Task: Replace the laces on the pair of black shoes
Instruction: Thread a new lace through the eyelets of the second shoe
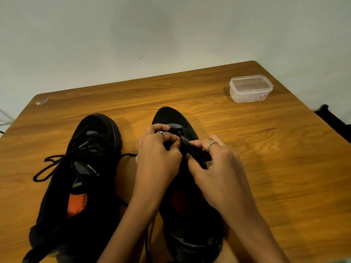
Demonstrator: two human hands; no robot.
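Two black shoes stand on the wooden table (266,168), toes pointing away from me. The left shoe (89,168) is laced, its black lace (53,168) tied in a loose bow that spills to the left. Over the tongue and eyelets of the right shoe (171,116) both my hands meet. My left hand (157,158) has its fingers curled on the shoe's upper at the eyelets. My right hand (214,162) pinches a flat black lace (185,143) between thumb and finger. A lace end trails between the shoes.
A clear plastic box (251,88) with a lid and a small label sits at the table's far right. A small scrap (42,101) lies at the far left corner. The wall rises behind the table. A dark object (334,118) stands past the right edge.
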